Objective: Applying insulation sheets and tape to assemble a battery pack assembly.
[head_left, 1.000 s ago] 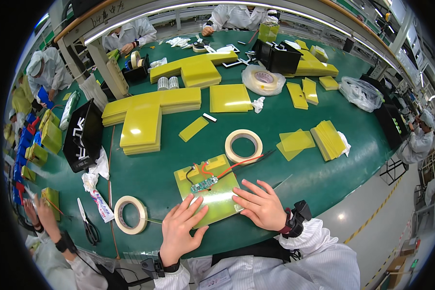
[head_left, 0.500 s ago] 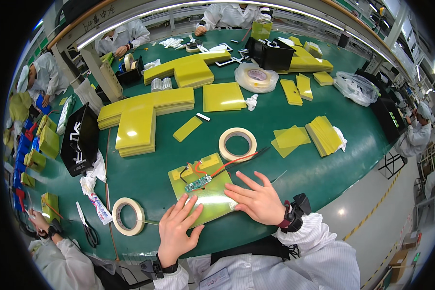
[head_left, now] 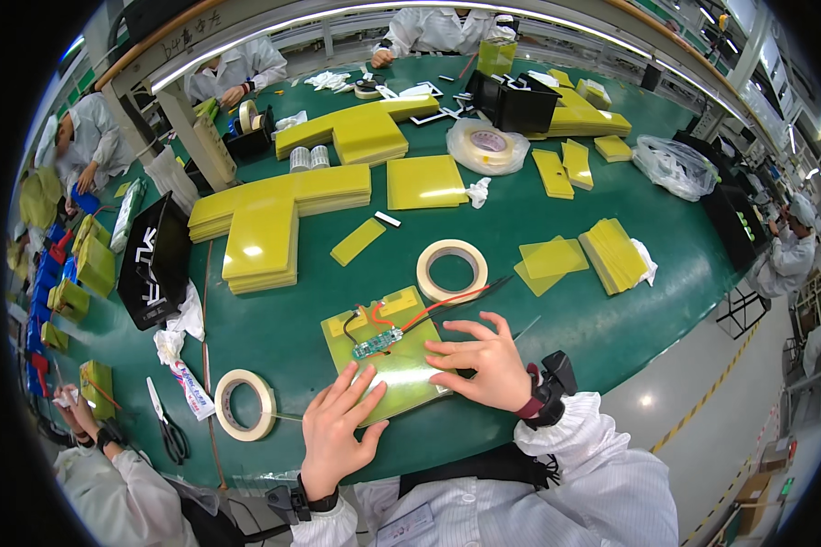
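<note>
In front of me a flat pack faced with yellow-green sheet (head_left: 401, 378) lies on the green table. A small green circuit board (head_left: 377, 344) sits on its upper half. Red wires (head_left: 429, 315) and black wires run from the board, one bundle toward the far right. My left hand (head_left: 339, 430) rests its spread fingers on the near left part of the pack, thumb out to the side. At the right edge, my right hand (head_left: 485, 366) has its fingers apart and slightly bent, the tips touching the sheet. A masking tape roll (head_left: 425, 284) lies just beyond the pack.
Left of my left hand lie another tape roll (head_left: 223, 410), scissors (head_left: 167, 424) and a white tube (head_left: 192, 390). Stacks of yellow sheets (head_left: 261, 246) and a black box (head_left: 155, 264) stand farther off. A co-worker's hands (head_left: 80, 415) work at the far left.
My right hand has drawn its fingers in, bending them more at the pack's right edge. My left hand stays almost where it was on the pack.
</note>
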`<state>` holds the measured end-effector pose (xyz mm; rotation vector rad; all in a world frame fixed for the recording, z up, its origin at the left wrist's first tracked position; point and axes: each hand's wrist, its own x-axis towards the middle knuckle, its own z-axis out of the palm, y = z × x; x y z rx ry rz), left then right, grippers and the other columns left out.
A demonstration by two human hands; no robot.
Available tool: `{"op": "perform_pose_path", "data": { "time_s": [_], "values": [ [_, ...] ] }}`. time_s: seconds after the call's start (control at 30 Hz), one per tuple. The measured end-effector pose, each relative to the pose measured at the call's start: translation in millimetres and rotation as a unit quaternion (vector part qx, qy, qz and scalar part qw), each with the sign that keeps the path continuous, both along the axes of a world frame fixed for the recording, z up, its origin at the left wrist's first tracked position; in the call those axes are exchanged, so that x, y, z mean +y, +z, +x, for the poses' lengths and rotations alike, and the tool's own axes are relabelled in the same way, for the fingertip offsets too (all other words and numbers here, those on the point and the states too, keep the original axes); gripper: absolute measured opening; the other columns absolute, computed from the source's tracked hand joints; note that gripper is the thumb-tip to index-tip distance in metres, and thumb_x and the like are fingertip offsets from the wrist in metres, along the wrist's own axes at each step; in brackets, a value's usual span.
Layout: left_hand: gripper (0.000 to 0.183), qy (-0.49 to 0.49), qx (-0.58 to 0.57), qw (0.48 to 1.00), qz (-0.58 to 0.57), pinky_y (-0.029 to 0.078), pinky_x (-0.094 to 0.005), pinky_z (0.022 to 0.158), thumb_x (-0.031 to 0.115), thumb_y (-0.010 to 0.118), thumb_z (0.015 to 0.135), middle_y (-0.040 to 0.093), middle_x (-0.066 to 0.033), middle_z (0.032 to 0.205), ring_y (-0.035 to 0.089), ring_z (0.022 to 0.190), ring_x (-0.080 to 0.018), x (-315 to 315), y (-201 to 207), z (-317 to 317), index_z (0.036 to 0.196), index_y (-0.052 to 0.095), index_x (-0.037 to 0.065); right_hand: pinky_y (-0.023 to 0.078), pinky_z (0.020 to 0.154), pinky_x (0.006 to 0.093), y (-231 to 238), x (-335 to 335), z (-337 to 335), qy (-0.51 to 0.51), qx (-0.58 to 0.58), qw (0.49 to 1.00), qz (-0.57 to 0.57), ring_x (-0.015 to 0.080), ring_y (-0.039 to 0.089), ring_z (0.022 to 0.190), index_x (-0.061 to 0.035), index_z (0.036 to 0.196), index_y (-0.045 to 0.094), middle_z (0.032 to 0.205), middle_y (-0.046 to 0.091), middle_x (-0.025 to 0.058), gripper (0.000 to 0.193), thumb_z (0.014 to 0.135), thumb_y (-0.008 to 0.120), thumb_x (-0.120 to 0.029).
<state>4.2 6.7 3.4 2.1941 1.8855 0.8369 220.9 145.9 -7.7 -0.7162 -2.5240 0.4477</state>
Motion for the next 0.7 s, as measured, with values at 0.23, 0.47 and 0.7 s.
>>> {"op": "perform_pose_path", "data": {
  "time_s": [0.23,0.47,0.7],
  "values": [
    [0.05,-0.008,-0.007,1.0,-0.007,0.046,-0.0398,0.087,0.015,0.075,0.062,0.058,-0.0104,0.127,0.049,0.125,-0.0297,0,1,-1,0.112,0.066,0.009,0.02,0.108,0.0558,9,-13,9,0.009,-0.061,0.998,0.028,0.0193,0.049,0.121,-0.0235,0.116,0.065,0.125,0.059,-0.0091,0.058,0.061,0.08,-0.026],
    [0.055,-0.006,0.013,0.999,-0.049,0.047,-0.04,0.088,0.007,0.07,0.063,0.055,-0.0057,0.131,0.047,0.126,-0.0261,0,10,-5,0.117,0.063,0.012,0.022,0.103,0.0602,22,-36,-4,-0.046,-0.074,0.989,0.119,0.0219,0.053,0.113,-0.0204,0.111,0.065,0.116,0.062,-0.0056,0.054,0.06,0.079,-0.024],
    [0.056,-0.013,0.006,0.999,-0.048,0.046,-0.0397,0.092,0.006,0.069,0.061,0.055,-0.0072,0.131,0.044,0.129,-0.0265,5,5,-1,0.117,0.064,0.013,0.045,0.082,0.0297,-33,-130,-51,0.214,0.121,0.969,-0.021,0.0207,0.058,0.092,0.001,0.097,0.061,0.096,0.058,0.0073,0.031,0.068,0.059,-0.012]
  ]
}}
